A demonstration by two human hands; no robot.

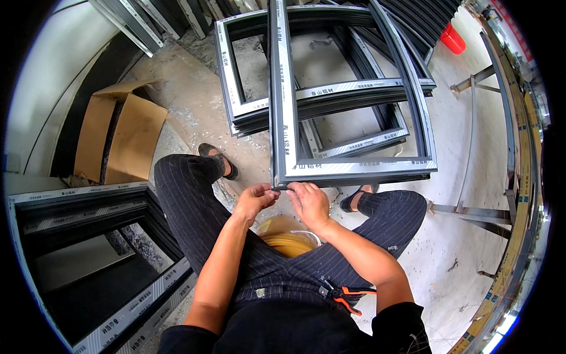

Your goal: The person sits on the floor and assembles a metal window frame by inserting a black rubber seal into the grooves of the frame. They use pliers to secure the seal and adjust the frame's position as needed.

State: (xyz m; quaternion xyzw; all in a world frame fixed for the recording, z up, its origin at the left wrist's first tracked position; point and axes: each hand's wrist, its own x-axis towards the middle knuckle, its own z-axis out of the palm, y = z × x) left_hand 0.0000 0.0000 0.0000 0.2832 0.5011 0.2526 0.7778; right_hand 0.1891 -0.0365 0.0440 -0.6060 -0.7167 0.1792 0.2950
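Observation:
A dark window frame [287, 118], faced with white printed film, lies on top of a stack of similar frames in front of me. Its near left corner sits right between my two hands. My left hand [254, 202] is just left of that corner, thumb and fingers drawn together in a pinch; whatever they hold is too small to make out. Bent over the near edge beside the corner, my right hand [309, 205] has its fingertips pressed against the frame.
Between my legs is a yellow coiled roll [288, 243]. Orange-handled pliers [345, 295] lie at my right hip. More frames [138, 301] are stacked at the left, below an open cardboard box [134, 141]. A red bucket [453, 40] and metal rack [471, 215] stand right.

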